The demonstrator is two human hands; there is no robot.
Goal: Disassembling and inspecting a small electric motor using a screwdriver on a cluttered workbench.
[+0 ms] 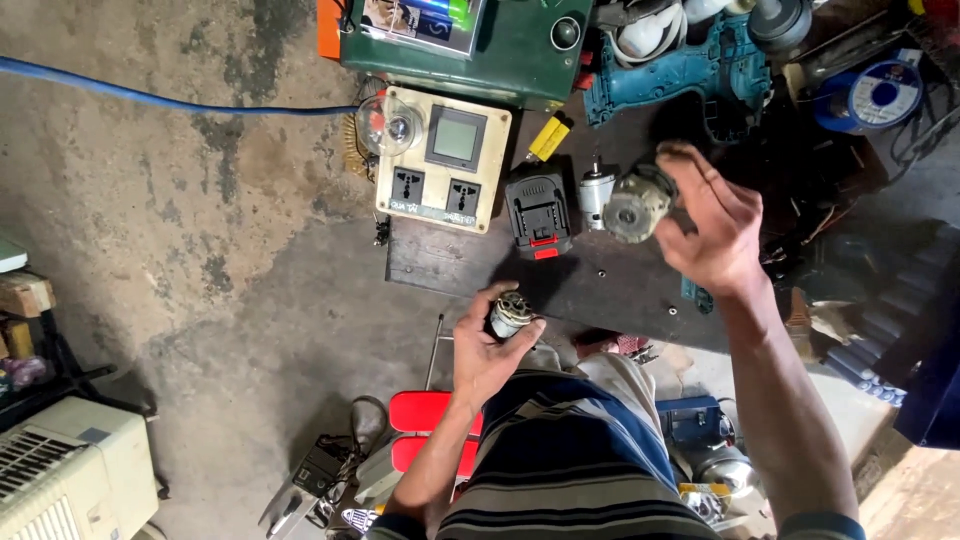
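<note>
Left hand at 6 o'clock, fingers curled around small motor, right hand at 2 o'clock, fingertips pinching grey gearbox above dark board, battery pack at 12 o'clock

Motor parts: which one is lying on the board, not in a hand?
The small silver motor beside the black battery pack; nobody holds it.

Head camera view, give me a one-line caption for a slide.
Left hand holds a small motor armature; right hand lifts a grey gearbox above a dark workboard.
</note>
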